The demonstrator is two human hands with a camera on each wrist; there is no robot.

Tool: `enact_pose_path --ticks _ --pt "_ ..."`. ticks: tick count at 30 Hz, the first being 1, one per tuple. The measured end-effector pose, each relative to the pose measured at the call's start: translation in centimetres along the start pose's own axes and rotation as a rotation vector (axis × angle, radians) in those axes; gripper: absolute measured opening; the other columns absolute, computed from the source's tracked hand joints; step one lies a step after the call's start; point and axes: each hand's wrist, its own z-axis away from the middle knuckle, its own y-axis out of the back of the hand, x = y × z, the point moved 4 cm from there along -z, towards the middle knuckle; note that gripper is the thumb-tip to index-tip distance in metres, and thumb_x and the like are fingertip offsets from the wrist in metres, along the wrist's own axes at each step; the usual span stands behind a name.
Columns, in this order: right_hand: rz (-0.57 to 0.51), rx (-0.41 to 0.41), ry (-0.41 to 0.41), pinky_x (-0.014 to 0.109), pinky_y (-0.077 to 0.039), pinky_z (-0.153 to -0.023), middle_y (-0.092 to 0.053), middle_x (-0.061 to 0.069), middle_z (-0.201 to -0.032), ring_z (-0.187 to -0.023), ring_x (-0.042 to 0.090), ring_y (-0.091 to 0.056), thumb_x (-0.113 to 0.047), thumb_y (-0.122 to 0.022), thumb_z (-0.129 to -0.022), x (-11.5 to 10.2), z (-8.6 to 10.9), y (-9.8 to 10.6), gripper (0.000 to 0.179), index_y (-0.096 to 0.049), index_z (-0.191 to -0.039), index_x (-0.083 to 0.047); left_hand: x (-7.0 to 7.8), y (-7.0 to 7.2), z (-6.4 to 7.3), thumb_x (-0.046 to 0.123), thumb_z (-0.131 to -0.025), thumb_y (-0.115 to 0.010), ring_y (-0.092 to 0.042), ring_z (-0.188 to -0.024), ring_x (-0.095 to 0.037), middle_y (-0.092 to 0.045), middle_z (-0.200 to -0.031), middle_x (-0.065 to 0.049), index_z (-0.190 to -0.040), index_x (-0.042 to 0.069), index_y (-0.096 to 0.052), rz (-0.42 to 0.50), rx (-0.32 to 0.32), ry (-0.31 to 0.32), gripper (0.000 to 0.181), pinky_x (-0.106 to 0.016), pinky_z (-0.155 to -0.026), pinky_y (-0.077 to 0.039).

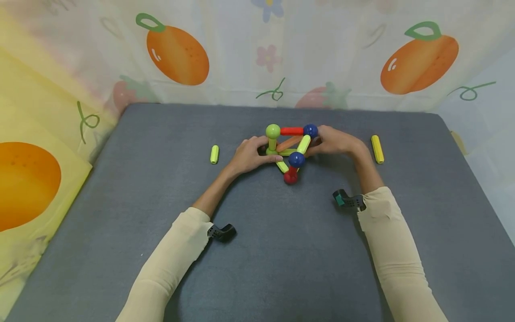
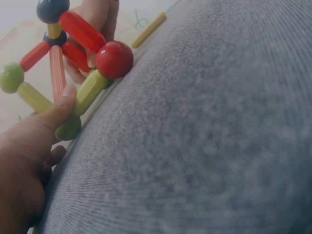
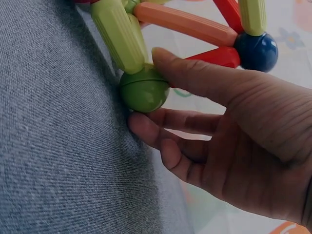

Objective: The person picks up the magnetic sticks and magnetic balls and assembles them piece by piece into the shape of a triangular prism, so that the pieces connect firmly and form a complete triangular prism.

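Note:
A ball-and-stick toy frame [image 1: 292, 131] of coloured sticks and balls stands upright near the table's far edge, between both hands. My left hand [image 1: 250, 155] grips its lower left corner, the thumb lying across a dark green ball [image 2: 69, 128] and the stick ends there. On the other side my right hand [image 1: 335, 140] pinches a green ball [image 3: 145, 90] at a bottom corner between thumb and fingers. A red ball [image 1: 290, 177] forms the front bottom corner. Two blue balls [image 1: 297, 159] and a light green ball [image 1: 273, 131] top the frame, joined by red and yellow-green sticks.
A loose yellow-green stick [image 1: 214, 154] lies left of the left hand, and a longer yellow stick [image 1: 377, 149] lies right of the right wrist. The grey table [image 1: 257, 250] ends at a fruit-printed curtain [image 1: 237, 53] behind the frame.

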Motion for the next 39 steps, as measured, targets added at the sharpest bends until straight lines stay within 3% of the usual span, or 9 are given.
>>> enact_pose_path --ticks 4,8,11,14,19,23,30,35,39 --pt "-0.019 0.002 0.0 0.049 -0.055 -0.098 -0.076 0.019 -0.114 -0.109 0.031 -0.072 -0.011 -0.075 -0.096 0.0 -0.1 -0.1 0.02 -0.071 -0.111 0.001 0.0 0.1 0.0 0.036 -0.089 -0.085 -0.045 -0.072 -0.018 -0.05 -0.078 -0.003 -0.097 0.014 -0.067 -0.003 -0.019 0.01 0.029 -0.03 -0.069 -0.032" --pt "-0.018 0.003 -0.014 0.045 -0.055 -0.095 -0.076 0.019 -0.114 -0.105 0.029 -0.071 -0.01 -0.075 -0.096 0.1 -0.2 -0.2 0.019 -0.072 -0.111 0.001 0.1 1.0 -0.1 0.031 -0.091 -0.083 -0.056 -0.086 -0.021 -0.06 -0.094 -0.009 -0.112 0.011 -0.066 0.05 -0.151 0.041 0.033 -0.032 -0.08 -0.043" --pt "-0.014 -0.001 -0.029 0.044 -0.054 -0.094 -0.076 0.018 -0.114 -0.102 0.027 -0.069 -0.01 -0.075 -0.096 0.0 -0.1 -0.2 0.019 -0.072 -0.111 0.001 0.2 3.1 0.1 0.03 -0.094 -0.081 -0.064 -0.111 -0.025 -0.066 -0.122 -0.013 -0.135 0.01 -0.062 0.079 -0.254 0.087 0.05 -0.038 -0.1 -0.051" --pt "-0.008 -0.003 -0.042 0.045 -0.053 -0.097 -0.077 0.018 -0.113 -0.102 0.026 -0.067 -0.012 -0.075 -0.096 -0.2 -0.1 -0.2 0.02 -0.072 -0.111 0.001 0.2 6.8 0.8 0.032 -0.097 -0.077 -0.066 -0.116 -0.03 -0.067 -0.129 -0.016 -0.142 0.007 -0.058 -0.052 -0.247 0.156 0.055 -0.045 -0.102 -0.052" --pt "0.007 -0.001 -0.051 0.042 -0.05 -0.095 -0.077 0.017 -0.111 -0.098 0.025 -0.062 -0.013 -0.076 -0.096 -0.4 -0.1 -0.2 0.021 -0.073 -0.111 0.001 -0.9 11.9 3.1 0.042 -0.101 -0.069 -0.058 -0.083 -0.027 -0.062 -0.093 -0.01 -0.111 0.004 -0.064 -0.388 -0.285 0.461 0.04 -0.043 -0.077 -0.047" --pt "0.014 0.0 -0.052 0.038 -0.049 -0.088 -0.076 0.017 -0.106 -0.092 0.025 -0.06 -0.011 -0.075 -0.095 -0.2 -0.1 -0.2 0.02 -0.072 -0.11 0.002 -1.4 12.4 4.3 0.044 -0.102 -0.067 -0.039 -0.064 -0.015 -0.042 -0.066 0.001 -0.077 0.008 -0.058 -0.395 -0.469 0.58 0.045 -0.032 -0.065 -0.034" --pt "0.013 0.0 -0.071 0.043 -0.05 -0.095 -0.077 0.018 -0.112 -0.097 0.025 -0.061 -0.012 -0.075 -0.095 0.2 -0.2 -0.3 0.022 -0.072 -0.113 0.002 -0.9 11.9 3.9 0.022 -0.102 -0.07 -0.041 -0.066 -0.015 -0.043 -0.068 0.001 -0.074 0.011 -0.052 -0.376 -0.484 0.447 0.035 -0.032 -0.066 -0.035" --pt "0.002 -0.009 -0.074 0.05 -0.05 -0.099 -0.075 0.02 -0.116 -0.101 0.028 -0.063 -0.013 -0.075 -0.096 0.1 -0.1 -0.2 0.025 -0.071 -0.115 0.002 1.1 12.7 3.0 0.012 -0.097 -0.075 -0.06 -0.086 -0.027 -0.066 -0.091 -0.01 -0.096 0.005 -0.067 -0.356 -0.298 0.233 0.011 -0.042 -0.081 -0.048" --pt "-0.004 -0.014 -0.086 0.053 -0.051 -0.102 -0.075 0.021 -0.118 -0.104 0.029 -0.065 -0.013 -0.074 -0.097 0.1 -0.1 -0.2 0.025 -0.07 -0.116 0.003 4.6 12.6 1.9 0.011 -0.094 -0.078 -0.066 -0.1 -0.029 -0.074 -0.103 -0.009 -0.102 0.008 -0.073 -0.318 -0.114 -0.047 0.01 -0.047 -0.094 -0.05"
